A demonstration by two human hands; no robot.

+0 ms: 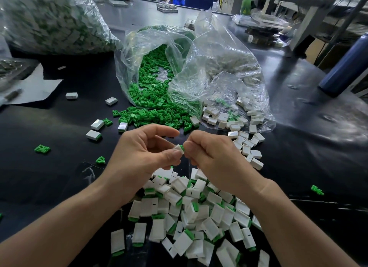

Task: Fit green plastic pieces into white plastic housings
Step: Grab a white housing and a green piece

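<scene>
While left fingers (171, 153) pinch a white housing (177, 148), right fingers (191, 147) pinch a green piece (181, 147) — both half-hidden.

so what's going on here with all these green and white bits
A person is assembling parts on a dark bench. The left hand pinches a white housing while the right hand holds a green piece at its end. Loose green pieces spill from a clear bag behind, empty housings lie to the right, and a finished pile sits under the wrists.

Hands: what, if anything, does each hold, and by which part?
Left hand pinches a white housing by its outer end; right hand pinches a green piece by its outer end; both mostly hidden.
</scene>
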